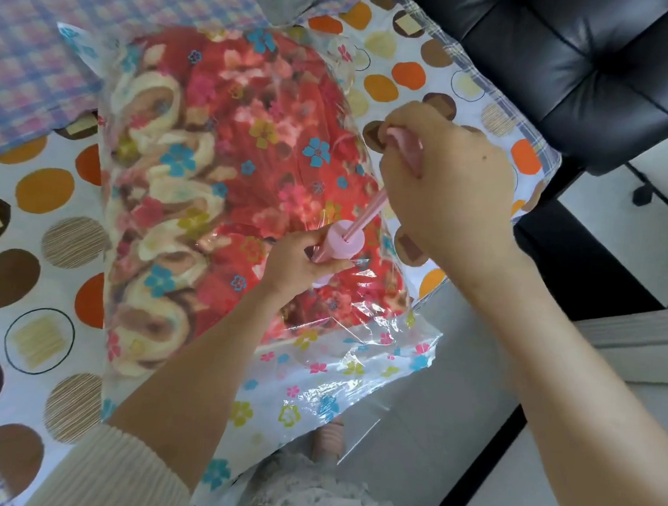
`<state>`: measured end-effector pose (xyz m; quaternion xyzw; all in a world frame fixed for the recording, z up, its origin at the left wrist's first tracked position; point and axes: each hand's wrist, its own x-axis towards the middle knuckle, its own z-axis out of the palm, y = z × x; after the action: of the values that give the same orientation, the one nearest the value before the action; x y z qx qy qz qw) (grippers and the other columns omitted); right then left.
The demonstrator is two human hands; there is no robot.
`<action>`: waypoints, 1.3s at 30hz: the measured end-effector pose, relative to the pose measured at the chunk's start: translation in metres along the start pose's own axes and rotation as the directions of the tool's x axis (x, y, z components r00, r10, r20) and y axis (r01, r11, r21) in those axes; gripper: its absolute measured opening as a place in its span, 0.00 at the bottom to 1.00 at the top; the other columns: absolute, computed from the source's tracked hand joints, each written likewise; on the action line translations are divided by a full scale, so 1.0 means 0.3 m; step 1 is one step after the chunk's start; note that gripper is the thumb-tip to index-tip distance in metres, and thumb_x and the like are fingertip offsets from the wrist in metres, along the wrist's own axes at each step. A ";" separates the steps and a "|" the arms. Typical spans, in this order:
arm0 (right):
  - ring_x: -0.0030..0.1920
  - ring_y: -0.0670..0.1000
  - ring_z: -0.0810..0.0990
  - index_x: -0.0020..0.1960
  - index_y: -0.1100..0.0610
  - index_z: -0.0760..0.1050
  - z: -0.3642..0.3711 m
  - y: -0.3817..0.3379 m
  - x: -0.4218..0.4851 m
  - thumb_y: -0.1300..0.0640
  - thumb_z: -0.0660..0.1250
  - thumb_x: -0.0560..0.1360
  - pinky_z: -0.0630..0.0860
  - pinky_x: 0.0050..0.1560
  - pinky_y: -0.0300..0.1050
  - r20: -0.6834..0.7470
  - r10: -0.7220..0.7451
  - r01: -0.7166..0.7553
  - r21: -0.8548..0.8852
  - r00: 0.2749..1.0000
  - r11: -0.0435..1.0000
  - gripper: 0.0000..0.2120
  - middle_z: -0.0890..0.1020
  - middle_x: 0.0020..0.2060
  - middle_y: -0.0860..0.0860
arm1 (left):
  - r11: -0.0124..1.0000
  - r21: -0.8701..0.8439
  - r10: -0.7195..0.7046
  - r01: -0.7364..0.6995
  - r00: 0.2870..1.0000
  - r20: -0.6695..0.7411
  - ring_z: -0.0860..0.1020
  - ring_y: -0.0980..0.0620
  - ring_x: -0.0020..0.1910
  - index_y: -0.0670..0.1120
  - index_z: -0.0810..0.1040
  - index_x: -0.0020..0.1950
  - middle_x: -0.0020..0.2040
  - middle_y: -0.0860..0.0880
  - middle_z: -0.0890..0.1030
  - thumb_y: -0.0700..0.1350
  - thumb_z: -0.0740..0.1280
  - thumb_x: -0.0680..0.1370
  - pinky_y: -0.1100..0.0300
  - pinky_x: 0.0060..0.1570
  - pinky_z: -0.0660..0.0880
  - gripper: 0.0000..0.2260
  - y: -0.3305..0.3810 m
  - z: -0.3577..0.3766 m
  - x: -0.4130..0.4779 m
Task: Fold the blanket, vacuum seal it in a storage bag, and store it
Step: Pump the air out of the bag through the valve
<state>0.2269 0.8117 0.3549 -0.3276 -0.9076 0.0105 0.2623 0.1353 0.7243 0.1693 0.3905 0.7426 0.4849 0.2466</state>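
Observation:
A folded red floral blanket (228,160) lies inside a clear storage bag (340,374) printed with small flowers, flat on the bed. A pink hand pump (343,241) stands on the bag near its right side. My left hand (304,262) grips the pump's barrel and holds it against the bag. My right hand (446,173) grips the pink handle (403,147) at the top of the drawn-out pump rod (368,215), raised above the barrel.
The bed carries a white sheet with orange and brown dots (35,258) and a blue checked cloth (44,39) at the upper left. A black padded chair (570,68) stands at the upper right. The bag's open end overhangs the bed edge above the grey floor (450,428).

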 end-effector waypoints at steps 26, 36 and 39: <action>0.23 0.53 0.67 0.49 0.56 0.77 0.060 0.024 0.022 0.57 0.55 0.78 0.62 0.24 0.40 -0.031 0.118 -0.117 0.021 0.993 0.993 0.12 0.73 0.24 0.49 | 0.998 0.038 -0.055 0.053 0.998 0.034 0.74 0.58 0.40 0.41 0.81 0.55 0.48 0.46 0.84 0.48 0.77 0.66 0.78 0.35 0.66 0.21 -0.003 -0.007 0.016; 0.26 0.54 0.67 0.49 0.57 0.78 0.012 0.043 0.054 0.54 0.56 0.77 0.59 0.27 0.40 -0.055 0.012 -0.015 -0.050 0.998 0.999 0.13 0.72 0.25 0.51 | 0.998 0.051 -0.037 0.034 0.998 0.051 0.72 0.63 0.33 0.43 0.81 0.55 0.41 0.53 0.81 0.50 0.77 0.66 0.73 0.34 0.68 0.21 0.001 -0.009 0.028; 0.21 0.55 0.69 0.50 0.61 0.76 0.118 0.043 -0.056 0.57 0.58 0.77 0.52 0.26 0.35 0.072 -0.024 0.028 -0.059 0.997 0.998 0.11 0.68 0.22 0.51 | 0.999 0.047 -0.009 0.006 0.998 0.060 0.75 0.61 0.37 0.42 0.81 0.56 0.48 0.48 0.84 0.50 0.77 0.65 0.77 0.36 0.67 0.23 0.010 -0.001 0.017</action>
<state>0.2283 0.8171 0.3141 -0.3227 -0.9205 -0.0086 0.2201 0.1331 0.7291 0.1723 0.4078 0.7474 0.4546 0.2617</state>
